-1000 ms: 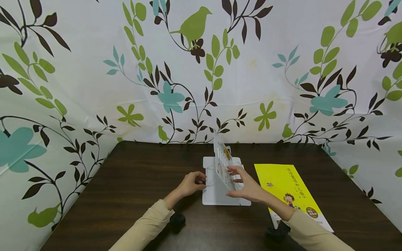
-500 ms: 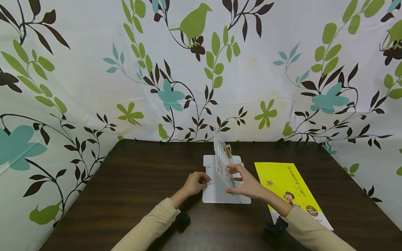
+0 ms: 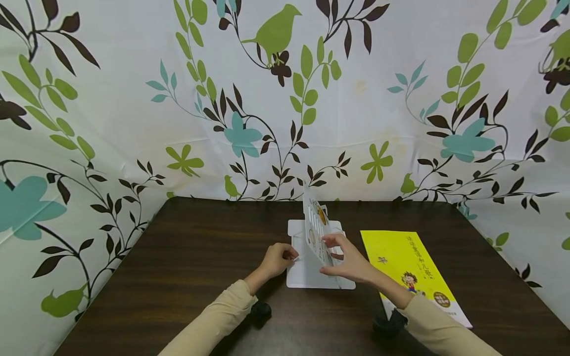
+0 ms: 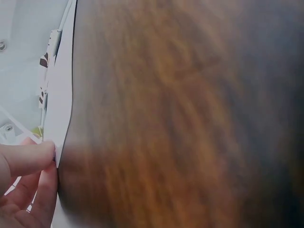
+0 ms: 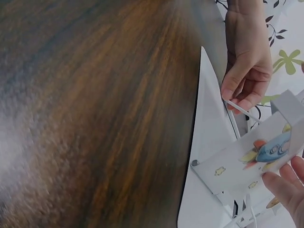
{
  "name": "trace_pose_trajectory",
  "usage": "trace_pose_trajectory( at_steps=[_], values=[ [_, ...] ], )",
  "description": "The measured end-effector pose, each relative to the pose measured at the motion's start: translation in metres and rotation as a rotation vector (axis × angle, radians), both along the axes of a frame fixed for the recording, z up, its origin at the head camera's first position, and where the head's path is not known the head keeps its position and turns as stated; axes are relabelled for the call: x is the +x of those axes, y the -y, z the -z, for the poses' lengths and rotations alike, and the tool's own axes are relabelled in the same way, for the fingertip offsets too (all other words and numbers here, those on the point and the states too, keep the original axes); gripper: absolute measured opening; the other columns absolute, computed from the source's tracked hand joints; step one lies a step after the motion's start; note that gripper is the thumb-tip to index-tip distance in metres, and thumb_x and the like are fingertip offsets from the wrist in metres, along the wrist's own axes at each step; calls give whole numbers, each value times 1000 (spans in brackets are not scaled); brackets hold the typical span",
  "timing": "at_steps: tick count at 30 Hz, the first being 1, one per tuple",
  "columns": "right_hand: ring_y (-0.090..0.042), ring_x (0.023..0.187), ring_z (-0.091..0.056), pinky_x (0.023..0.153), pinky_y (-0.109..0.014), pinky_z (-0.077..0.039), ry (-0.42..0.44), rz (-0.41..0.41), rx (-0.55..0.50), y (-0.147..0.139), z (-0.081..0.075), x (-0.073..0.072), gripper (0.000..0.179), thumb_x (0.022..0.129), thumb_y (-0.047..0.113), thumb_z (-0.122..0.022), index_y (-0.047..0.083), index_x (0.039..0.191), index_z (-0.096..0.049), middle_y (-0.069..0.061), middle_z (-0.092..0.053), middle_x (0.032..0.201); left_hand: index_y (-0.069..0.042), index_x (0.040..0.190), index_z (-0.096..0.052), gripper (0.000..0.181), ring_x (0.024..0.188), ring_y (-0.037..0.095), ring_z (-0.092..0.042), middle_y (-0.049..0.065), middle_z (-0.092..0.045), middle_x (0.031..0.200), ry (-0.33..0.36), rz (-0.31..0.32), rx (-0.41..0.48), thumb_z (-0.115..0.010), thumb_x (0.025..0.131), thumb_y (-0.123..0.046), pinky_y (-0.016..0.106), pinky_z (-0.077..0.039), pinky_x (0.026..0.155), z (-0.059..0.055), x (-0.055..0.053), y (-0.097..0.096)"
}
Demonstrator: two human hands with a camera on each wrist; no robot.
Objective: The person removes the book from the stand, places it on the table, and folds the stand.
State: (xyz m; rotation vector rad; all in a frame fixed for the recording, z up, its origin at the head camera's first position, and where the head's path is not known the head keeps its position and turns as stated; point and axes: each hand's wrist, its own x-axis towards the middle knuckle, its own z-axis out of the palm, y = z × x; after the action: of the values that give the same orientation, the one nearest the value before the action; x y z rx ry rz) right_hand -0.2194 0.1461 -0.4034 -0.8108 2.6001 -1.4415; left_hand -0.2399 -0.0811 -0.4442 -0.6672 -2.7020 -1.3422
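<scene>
The white stand (image 3: pixel 303 277) sits on the counter (image 3: pixel 213 227), its illustrated panel (image 3: pixel 314 230) raised. At its left edge the left hand (image 3: pixel 275 259) pinches a thin rod (image 5: pixel 244 113); the right hand (image 3: pixel 351 264), fingers loosely spread, touches the panel. Should that pinch slip, the rod could spring loose and the panel flop. A yellow book (image 3: pixel 414 269) lies beside.

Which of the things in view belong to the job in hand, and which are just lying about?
Seem part of the job:
White stand, touched by the right hand
Thin white rod, pinched by the left hand

Apparently just lying about:
Yellow book, flat on the table, held by neither hand
</scene>
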Motion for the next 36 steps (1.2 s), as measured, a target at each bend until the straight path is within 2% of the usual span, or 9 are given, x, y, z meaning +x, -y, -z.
trace_pose_trajectory(
  at_steps=[5,11,16,24,28,36],
  values=[
    [-32,104,-46,84,-52,-46,-4,20,-14,2,2,1,65,68,17,-76,3,123,-43,-16,-46,116,3,75,-66,10,63,12,-56,9,-63,69,3,-25,4,-68,69,10,18,-45,55,1,-1,-1],
    [-36,105,-45,83,-54,-45,23,30,-45,4,1,4,67,67,9,-73,0,125,-42,-19,-45,119,2,73,-65,10,61,11,-55,7,-62,66,-38,-34,-12,-69,67,11,17,-44,54,2,-2,-2],
    [-35,107,-45,84,-49,-47,21,41,-67,2,3,5,64,68,6,-72,1,125,-43,-18,-45,119,2,72,-65,11,61,11,-55,7,-62,66,-40,-37,-12,-69,67,11,17,-45,54,3,-2,-3],
    [-42,110,-42,85,-46,-46,3,8,-197,-10,9,5,61,70,-2,-67,-4,125,-41,-24,-43,121,2,73,-65,10,62,12,-56,7,-62,67,-24,-32,-25,-69,68,10,18,-45,54,1,-1,-4],
    [-41,111,-41,87,-49,-45,43,18,-236,-15,9,5,61,71,-1,-64,-6,126,-37,-25,-42,122,1,73,-65,11,62,11,-56,6,-62,68,-26,-40,-42,-70,68,10,18,-45,55,-1,0,-4],
    [-39,112,-40,89,-53,-41,71,56,-232,-21,11,7,65,71,5,-65,-7,127,-35,-25,-41,123,1,73,-66,10,62,11,-56,6,-63,68,-19,-40,-43,-70,69,10,19,-46,55,-1,-1,-5]
  ],
)
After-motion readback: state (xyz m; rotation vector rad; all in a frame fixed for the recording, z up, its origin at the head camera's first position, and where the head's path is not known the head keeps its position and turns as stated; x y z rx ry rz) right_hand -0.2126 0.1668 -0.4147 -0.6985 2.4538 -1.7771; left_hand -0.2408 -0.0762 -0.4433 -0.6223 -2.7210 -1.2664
